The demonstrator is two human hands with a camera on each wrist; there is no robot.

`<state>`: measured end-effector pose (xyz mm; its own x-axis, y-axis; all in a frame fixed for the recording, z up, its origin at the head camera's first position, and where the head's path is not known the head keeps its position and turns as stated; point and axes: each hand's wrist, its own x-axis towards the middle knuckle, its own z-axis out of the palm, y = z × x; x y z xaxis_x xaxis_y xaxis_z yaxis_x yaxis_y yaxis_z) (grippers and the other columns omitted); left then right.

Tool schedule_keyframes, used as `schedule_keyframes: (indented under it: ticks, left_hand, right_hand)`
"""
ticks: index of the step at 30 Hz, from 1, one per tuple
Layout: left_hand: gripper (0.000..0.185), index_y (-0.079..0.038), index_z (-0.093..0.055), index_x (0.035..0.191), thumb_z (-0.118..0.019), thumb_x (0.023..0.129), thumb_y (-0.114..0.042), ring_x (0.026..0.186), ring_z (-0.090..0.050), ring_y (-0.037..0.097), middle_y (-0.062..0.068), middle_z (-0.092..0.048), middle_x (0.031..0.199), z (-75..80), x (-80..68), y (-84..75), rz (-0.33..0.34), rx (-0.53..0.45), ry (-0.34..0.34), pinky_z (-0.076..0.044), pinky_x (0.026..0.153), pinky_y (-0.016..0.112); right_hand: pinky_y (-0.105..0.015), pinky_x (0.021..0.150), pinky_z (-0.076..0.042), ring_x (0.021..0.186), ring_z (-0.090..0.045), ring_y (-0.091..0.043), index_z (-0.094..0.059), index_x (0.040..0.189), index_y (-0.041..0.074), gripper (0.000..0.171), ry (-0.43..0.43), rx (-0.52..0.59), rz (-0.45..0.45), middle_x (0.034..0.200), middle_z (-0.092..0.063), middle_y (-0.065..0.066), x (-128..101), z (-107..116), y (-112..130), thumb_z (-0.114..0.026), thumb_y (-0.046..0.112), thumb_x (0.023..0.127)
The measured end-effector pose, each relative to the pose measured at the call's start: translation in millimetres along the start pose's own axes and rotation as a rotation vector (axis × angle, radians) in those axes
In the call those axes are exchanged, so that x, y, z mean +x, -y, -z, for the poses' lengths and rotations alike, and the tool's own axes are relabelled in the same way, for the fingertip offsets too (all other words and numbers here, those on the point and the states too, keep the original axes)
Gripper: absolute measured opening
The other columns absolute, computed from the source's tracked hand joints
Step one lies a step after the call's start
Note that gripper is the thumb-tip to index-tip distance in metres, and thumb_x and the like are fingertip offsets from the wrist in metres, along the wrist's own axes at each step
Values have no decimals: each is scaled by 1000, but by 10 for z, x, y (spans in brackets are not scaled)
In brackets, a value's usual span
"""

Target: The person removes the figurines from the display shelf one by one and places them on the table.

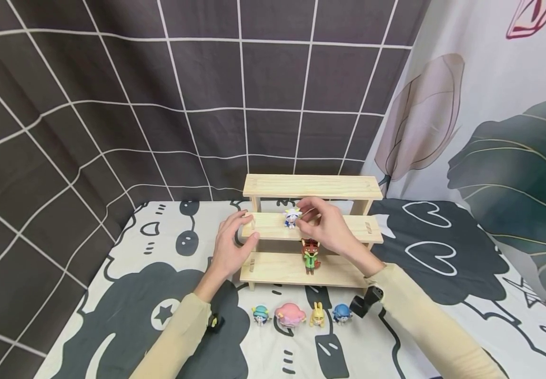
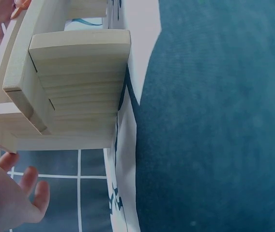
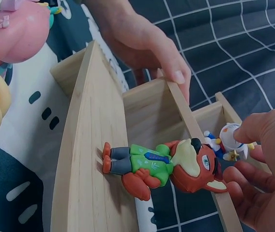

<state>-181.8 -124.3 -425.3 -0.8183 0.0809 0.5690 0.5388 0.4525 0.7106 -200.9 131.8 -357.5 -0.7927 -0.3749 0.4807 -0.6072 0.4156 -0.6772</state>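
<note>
A white figurine with a blue outfit (image 1: 291,218) stands on the middle step of a wooden three-tier display shelf (image 1: 273,227). My right hand (image 1: 325,225) pinches it from the right, thumb at its head in the right wrist view. At the shelf's left end, my left hand (image 1: 231,245) grips the middle board, thumb at the front edge and fingers toward the back. In the left wrist view the other fingers of the left hand (image 2: 11,193) are spread off the wood. A fox figurine (image 3: 147,166) in a green shirt and blue tie stands on the lowest step.
In front of the shelf, a teal-hatted figurine (image 1: 261,315), a pink one (image 1: 290,315), a yellow rabbit-eared one (image 1: 317,315) and a blue-hatted one (image 1: 342,313) stand in a row on the patterned cloth (image 1: 273,358). Behind hangs a dark grid-patterned curtain (image 1: 206,79).
</note>
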Motion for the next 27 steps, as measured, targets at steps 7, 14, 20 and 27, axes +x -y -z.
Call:
schedule_keyframes:
  ticks: [7, 14, 20, 27]
  left_hand:
    - [40, -2, -66, 124, -70, 88, -17, 126, -47, 36, 17, -52, 142, 7, -2, 0, 23, 5, 9, -35, 104, 54]
    - [41, -1, -66, 125, -70, 88, -17, 127, -46, 36, 20, -52, 142, 5, -2, 1, 13, 1, 4, -35, 104, 56]
    - [40, -1, -66, 125, -70, 88, -17, 127, -46, 36, 21, -52, 141, 5, -4, 1, 10, 1, 4, -35, 104, 56]
    - [41, -2, -67, 124, -70, 87, -18, 126, -47, 37, 16, -53, 142, 7, 0, 0, 2, 4, -1, -36, 103, 56]
  right_hand:
    - [-36, 67, -54, 81, -66, -22, -62, 115, -2, 36, 17, -13, 10, 99, -67, -12, 19, -37, 17, -77, 0, 83]
    - [-34, 66, -54, 81, -66, -21, -62, 116, -3, 36, 29, -20, 16, 100, -67, -13, 38, -57, 23, -77, 0, 83]
    - [-31, 66, -54, 82, -66, -22, -61, 118, -3, 37, 46, -34, 16, 107, -67, -15, 49, -78, 20, -76, 0, 84]
    - [-30, 66, -53, 83, -66, -21, -61, 118, -2, 36, 58, -42, 11, 109, -67, -15, 52, -93, 18, -75, 0, 85]
